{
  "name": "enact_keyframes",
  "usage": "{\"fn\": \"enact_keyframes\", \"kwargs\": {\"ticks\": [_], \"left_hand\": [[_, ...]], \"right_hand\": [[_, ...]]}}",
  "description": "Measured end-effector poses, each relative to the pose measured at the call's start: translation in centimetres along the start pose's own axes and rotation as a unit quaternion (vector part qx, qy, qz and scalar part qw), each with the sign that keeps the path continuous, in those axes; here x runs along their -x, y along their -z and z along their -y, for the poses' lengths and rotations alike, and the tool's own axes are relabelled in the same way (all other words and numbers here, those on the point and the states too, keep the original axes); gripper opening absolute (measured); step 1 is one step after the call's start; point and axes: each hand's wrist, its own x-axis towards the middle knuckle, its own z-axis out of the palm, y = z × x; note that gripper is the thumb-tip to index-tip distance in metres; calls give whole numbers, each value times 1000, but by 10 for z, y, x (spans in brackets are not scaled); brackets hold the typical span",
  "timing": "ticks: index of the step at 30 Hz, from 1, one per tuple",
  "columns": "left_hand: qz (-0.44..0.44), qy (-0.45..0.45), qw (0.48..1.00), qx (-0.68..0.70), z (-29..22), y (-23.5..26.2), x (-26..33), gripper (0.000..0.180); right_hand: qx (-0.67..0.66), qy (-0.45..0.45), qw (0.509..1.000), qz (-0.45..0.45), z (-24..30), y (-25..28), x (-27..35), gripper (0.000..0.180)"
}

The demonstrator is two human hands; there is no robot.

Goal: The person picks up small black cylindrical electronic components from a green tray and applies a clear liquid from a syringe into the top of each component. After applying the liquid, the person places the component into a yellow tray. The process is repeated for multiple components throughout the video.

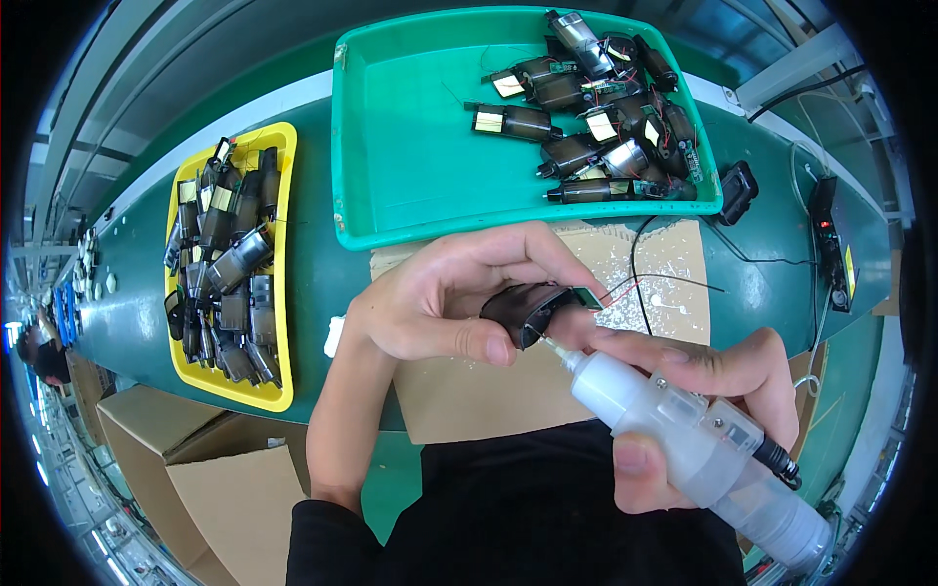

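Observation:
My left hand is closed around a dark smoky plastic housing, above the cardboard sheet. Out of the housing's right end stick a small green circuit board and thin loose wires, one red and one black. In my right hand is a thick white, partly see-through handheld tool with a narrow tip. That tip reaches the near edge of the housing; whether it touches or enters is too small to tell. My right fingers lie along the tool's far side, with the thumb on its near side.
A green tray at the back holds several similar housings on its right side. On the left, a yellow tray is filled with more. White specks dot the cardboard. Black cables, a power strip and an open carton lie around.

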Motion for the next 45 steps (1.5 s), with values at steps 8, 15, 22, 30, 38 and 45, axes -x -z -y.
{"fn": "enact_keyframes", "kwargs": {"ticks": [8, 15, 22, 30, 38, 45], "left_hand": [[0, -5, 1000, 4, 0, 1, 1, 64], [9, 17, 1000, -7, -1, 4, 3, 65], [12, 14, 1000, 10, -1, 3, 0, 63], [81, -63, 995, -5, -8, 8, 1, 45], [-271, -78, 797, -534, -71, -11, 53, 40], [-540, -107, 450, -703, -117, -7, 151, 37]], "right_hand": [[2, -3, 1000, -4, -1, -1, 0, 45], [-15, 26, 998, -47, -6, -7, 2, 45], [-30, 53, 995, -85, -13, -8, 2, 46], [-45, 96, 972, -211, -13, -23, 8, 39], [37, 11, 987, -156, -67, -25, 14, 20], [100, -133, 978, -129, -117, -26, 37, 25]]}}
